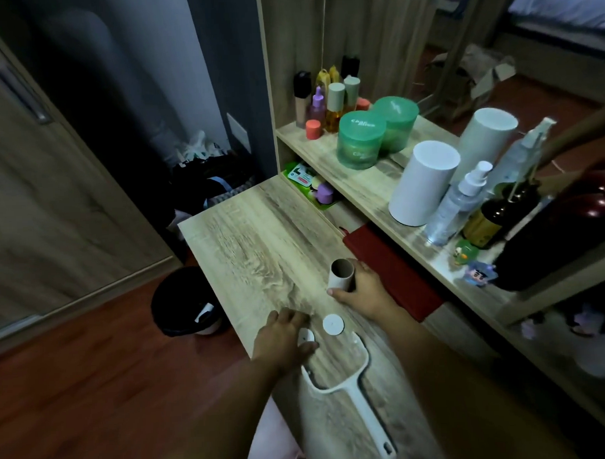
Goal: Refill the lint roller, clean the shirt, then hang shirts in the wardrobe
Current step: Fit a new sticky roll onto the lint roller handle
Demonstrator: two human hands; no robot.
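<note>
An empty cardboard roll core [340, 274] stands upright on the wooden desk [257, 244], and my right hand [363, 292] grips it from the right side. The white lint roller handle [360, 395], with its open fork frame and no roll on it, lies flat near the desk's front edge. A round white end cap [333, 324] lies on the desk just beyond the frame. My left hand [284, 338] rests on the desk and holds a second small white cap [305, 336] between thumb and fingers. No shirt is in view.
A black waste bin [185, 302] stands on the floor left of the desk. A red notebook [395, 270] lies to the right of my right hand. The raised shelf [365, 189] carries green jars, white cylinders and several bottles. A wardrobe door [35, 170] fills the left.
</note>
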